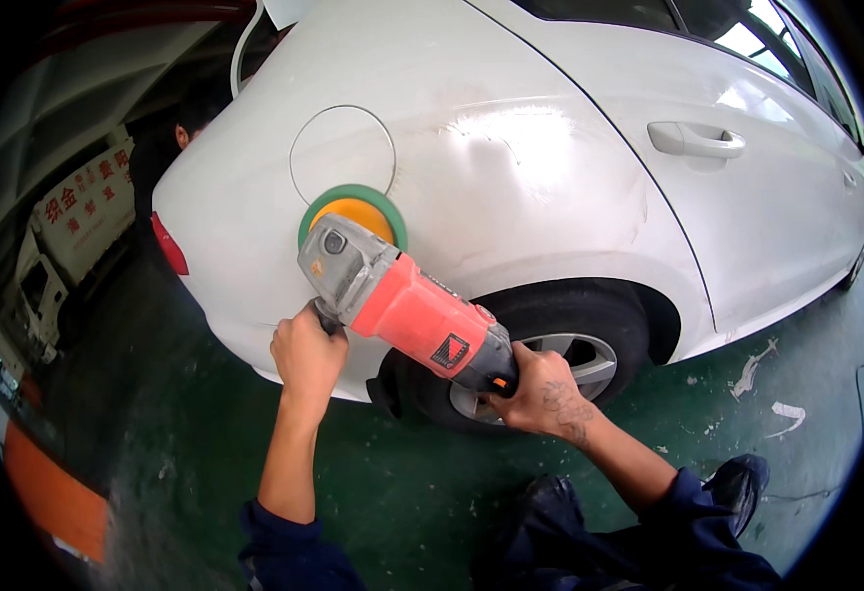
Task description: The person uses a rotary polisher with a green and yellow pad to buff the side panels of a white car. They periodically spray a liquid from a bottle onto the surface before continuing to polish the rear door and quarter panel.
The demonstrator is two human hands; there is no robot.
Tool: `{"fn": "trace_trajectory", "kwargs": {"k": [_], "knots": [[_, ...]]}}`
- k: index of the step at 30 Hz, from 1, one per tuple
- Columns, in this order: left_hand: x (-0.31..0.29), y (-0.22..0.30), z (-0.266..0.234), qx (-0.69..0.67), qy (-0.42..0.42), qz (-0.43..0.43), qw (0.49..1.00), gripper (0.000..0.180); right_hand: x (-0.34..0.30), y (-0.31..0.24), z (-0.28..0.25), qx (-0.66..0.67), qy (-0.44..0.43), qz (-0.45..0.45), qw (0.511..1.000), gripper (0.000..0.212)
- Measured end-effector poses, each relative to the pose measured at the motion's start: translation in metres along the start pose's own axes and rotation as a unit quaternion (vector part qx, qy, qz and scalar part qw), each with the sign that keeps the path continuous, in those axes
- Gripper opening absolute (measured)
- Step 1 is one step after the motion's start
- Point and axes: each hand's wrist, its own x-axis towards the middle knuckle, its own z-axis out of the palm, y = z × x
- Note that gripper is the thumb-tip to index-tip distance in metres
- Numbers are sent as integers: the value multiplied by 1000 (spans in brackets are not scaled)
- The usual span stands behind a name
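Both my hands hold a red and grey car polisher [422, 320] up against a white car [491, 59]. My left hand [306, 355] is closed around the dark side handle by the grey head. My right hand [542, 392] wraps the black rear end of the body. The round pad [399, 222], green at its rim with an orange-yellow centre, lies over the lower edge of the round fuel flap [341, 148]; whether it presses on the paint I cannot tell. Scuffs and dull smears [511, 148] mark the rear panel right of the flap.
Below the polisher is the rear wheel [590, 360]. A red tail light [168, 244] sits at the car's left corner. Another person [181, 123] is partly hidden behind the car. A white truck [82, 212] stands far left. A thin cable [806, 494] lies on the green floor at right.
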Motion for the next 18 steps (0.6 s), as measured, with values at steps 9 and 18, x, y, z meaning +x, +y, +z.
{"fn": "trace_trajectory", "kwargs": {"k": [9, 18], "knots": [[13, 43, -13, 43, -19, 62, 997, 18, -9, 7, -2, 72, 51, 115, 989, 36], [1, 18, -8, 45, 7, 40, 998, 19, 4, 3, 11, 48, -11, 108, 993, 36]]}}
